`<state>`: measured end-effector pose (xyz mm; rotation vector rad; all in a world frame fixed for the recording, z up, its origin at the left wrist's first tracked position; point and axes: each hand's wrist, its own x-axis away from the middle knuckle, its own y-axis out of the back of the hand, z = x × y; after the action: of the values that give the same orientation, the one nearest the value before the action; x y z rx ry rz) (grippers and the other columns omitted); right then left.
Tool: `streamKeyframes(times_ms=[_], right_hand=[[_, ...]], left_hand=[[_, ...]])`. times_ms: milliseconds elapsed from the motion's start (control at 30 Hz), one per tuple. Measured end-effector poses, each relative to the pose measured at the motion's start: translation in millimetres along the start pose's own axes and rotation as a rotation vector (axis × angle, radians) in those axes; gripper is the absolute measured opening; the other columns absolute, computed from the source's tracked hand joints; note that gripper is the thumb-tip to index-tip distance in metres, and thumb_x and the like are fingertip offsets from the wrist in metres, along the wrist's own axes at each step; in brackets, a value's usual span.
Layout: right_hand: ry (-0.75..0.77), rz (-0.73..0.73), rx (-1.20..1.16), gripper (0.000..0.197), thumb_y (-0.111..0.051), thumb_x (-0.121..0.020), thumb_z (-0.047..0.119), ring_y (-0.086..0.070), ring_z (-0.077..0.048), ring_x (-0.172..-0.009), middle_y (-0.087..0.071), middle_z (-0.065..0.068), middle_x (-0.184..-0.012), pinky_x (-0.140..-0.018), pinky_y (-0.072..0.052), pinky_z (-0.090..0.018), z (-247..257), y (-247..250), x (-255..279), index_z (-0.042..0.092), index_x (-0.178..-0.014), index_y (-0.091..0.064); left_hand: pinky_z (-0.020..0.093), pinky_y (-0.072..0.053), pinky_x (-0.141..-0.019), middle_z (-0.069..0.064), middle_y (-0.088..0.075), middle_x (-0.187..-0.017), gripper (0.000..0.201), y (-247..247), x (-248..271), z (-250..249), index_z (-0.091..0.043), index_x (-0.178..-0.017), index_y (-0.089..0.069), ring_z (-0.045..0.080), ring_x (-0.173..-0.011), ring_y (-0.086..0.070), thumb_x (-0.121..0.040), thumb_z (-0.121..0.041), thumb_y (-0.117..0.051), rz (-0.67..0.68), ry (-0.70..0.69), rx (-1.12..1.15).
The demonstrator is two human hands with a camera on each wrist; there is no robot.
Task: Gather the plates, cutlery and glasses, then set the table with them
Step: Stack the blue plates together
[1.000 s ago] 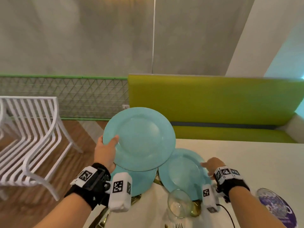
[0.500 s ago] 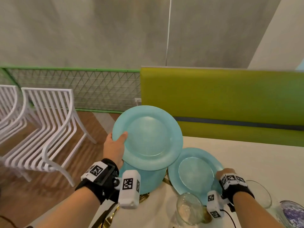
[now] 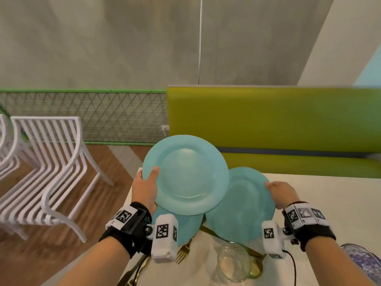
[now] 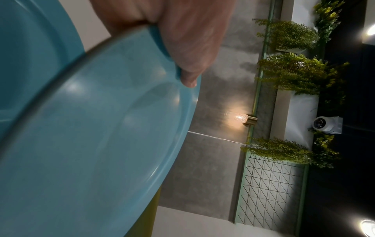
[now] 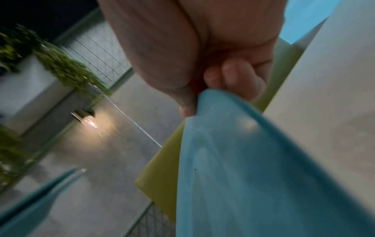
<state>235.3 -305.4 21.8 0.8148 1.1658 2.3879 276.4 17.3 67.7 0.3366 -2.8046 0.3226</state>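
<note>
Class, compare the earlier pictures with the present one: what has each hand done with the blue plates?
The right hand has taken hold of the second plate by its right rim and tipped it up off the table; a second ago it only reached toward it. The left hand still holds the first plate raised, thumb on its rim.

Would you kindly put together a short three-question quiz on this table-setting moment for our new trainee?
1. True or false: the left hand holds a turquoise plate lifted clear of the white table.
2. What does the right hand grip? A) the empty glass B) the rim of a second turquoise plate C) the fork
3. Fill in: a third plate lies on the table below the ____ hand's plate.

Key: 1 true; 2 B; 3 left.
</note>
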Motion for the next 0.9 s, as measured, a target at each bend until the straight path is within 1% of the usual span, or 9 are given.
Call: streamKeyframes(times_ms=[67,233,333,467,533,633,767,833,900], right_hand=[[0.028,-0.077,-0.08,0.04,-0.039,-0.099,0.026,-0.061,-0.04,-0.101,-0.063,-0.028,-0.112,-0.09,-0.048,-0.042,0.2,17.8,2.0,-0.005,-0.107,-0.064],[0.051,-0.379,-0.289,0.054,-0.035,-0.094,0.036,-0.058,-0.045,-0.102,-0.059,-0.034,-0.114,-0.09,-0.044,-0.046,3.2,78.1,17.9,-0.008,-0.111,-0.06],[0.047,-0.44,-0.594,0.051,-0.04,-0.095,0.036,-0.059,-0.04,-0.1,-0.056,-0.034,-0.12,-0.086,-0.047,-0.045,19.0,96.4,29.3,-0.008,-0.117,-0.056],[0.066,-0.276,-0.865,0.041,-0.044,-0.098,0.025,-0.055,-0.023,-0.086,-0.053,-0.028,-0.131,-0.06,-0.047,-0.028,48.5,79.1,38.0,-0.004,-0.126,-0.051],[0.056,-0.18,-0.89,0.041,-0.044,-0.098,0.023,-0.058,-0.022,-0.078,-0.053,-0.026,-0.131,-0.052,-0.05,-0.021,61.7,60.5,41.5,-0.003,-0.128,-0.05],[0.057,-0.12,-0.785,0.038,-0.045,-0.097,0.022,-0.06,-0.034,-0.106,-0.055,-0.025,-0.128,-0.075,-0.052,-0.033,74.7,33.4,44.0,-0.001,-0.127,-0.05],[0.132,-0.064,-0.716,0.022,-0.042,-0.098,0.028,-0.058,-0.031,-0.096,-0.06,-0.017,-0.113,-0.083,-0.048,-0.044,94.8,1.1,55.9,0.011,-0.105,-0.053],[0.132,0.02,-0.772,0.019,-0.045,-0.097,0.026,-0.058,-0.03,-0.1,-0.059,-0.014,-0.115,-0.09,-0.049,-0.046,105.2,-14.1,58.2,0.014,-0.112,-0.048],[0.136,0.122,-0.846,0.02,-0.044,-0.099,0.017,-0.058,-0.03,-0.095,-0.059,-0.011,-0.108,-0.08,-0.051,-0.042,114.2,-22.9,63.3,0.013,-0.118,-0.046]], left_hand=[[0.043,-0.054,-0.08,0.005,-0.065,-0.098,0.021,1.3,-0.5,-1.9,-0.017,-0.112,-0.055,0.029,-0.089,-0.063,-0.093,-0.025,-0.054,-0.01,0.003,0.013],[0.048,-0.052,-0.084,0.002,-0.061,-0.087,0.023,9.1,-5.5,-7.9,-0.019,-0.11,-0.052,0.027,-0.083,-0.06,-0.093,-0.033,-0.053,-0.077,-0.015,0.024],[0.047,-0.051,-0.088,0.005,-0.058,-0.101,0.033,10.0,-4.1,-12.6,-0.018,-0.12,-0.05,0.028,-0.093,-0.058,-0.093,-0.037,-0.05,-0.097,-0.028,-0.009],[0.051,-0.05,-0.093,0.006,-0.059,-0.117,0.041,6.4,-3.0,-12.6,-0.022,-0.124,-0.048,0.031,-0.105,-0.059,-0.091,-0.045,-0.049,-0.056,-0.008,-0.037],[0.051,-0.051,-0.091,0.006,-0.061,-0.114,0.04,3.0,-0.6,-12.2,-0.021,-0.121,-0.049,0.031,-0.103,-0.06,-0.091,-0.046,-0.048,-0.011,0.014,-0.045],[0.05,-0.052,-0.09,0.006,-0.064,-0.105,0.029,-2.6,4.6,-13.3,-0.021,-0.114,-0.051,0.03,-0.098,-0.063,-0.094,-0.041,-0.047,0.057,0.045,0.011],[0.041,-0.055,-0.079,0.001,-0.064,-0.091,0.024,-3.3,8.6,-12.4,-0.02,-0.111,-0.052,0.022,-0.082,-0.063,-0.097,-0.038,-0.042,0.098,0.025,0.033],[0.038,-0.055,-0.077,0.001,-0.066,-0.091,0.026,0.3,7.4,-9.0,-0.021,-0.109,-0.052,0.02,-0.081,-0.064,-0.098,-0.04,-0.038,0.111,0.038,0.048],[0.044,-0.054,-0.085,0.002,-0.068,-0.102,0.034,5.6,3.8,-5.8,-0.022,-0.113,-0.054,0.023,-0.091,-0.066,-0.097,-0.046,-0.035,0.108,0.073,0.066]])
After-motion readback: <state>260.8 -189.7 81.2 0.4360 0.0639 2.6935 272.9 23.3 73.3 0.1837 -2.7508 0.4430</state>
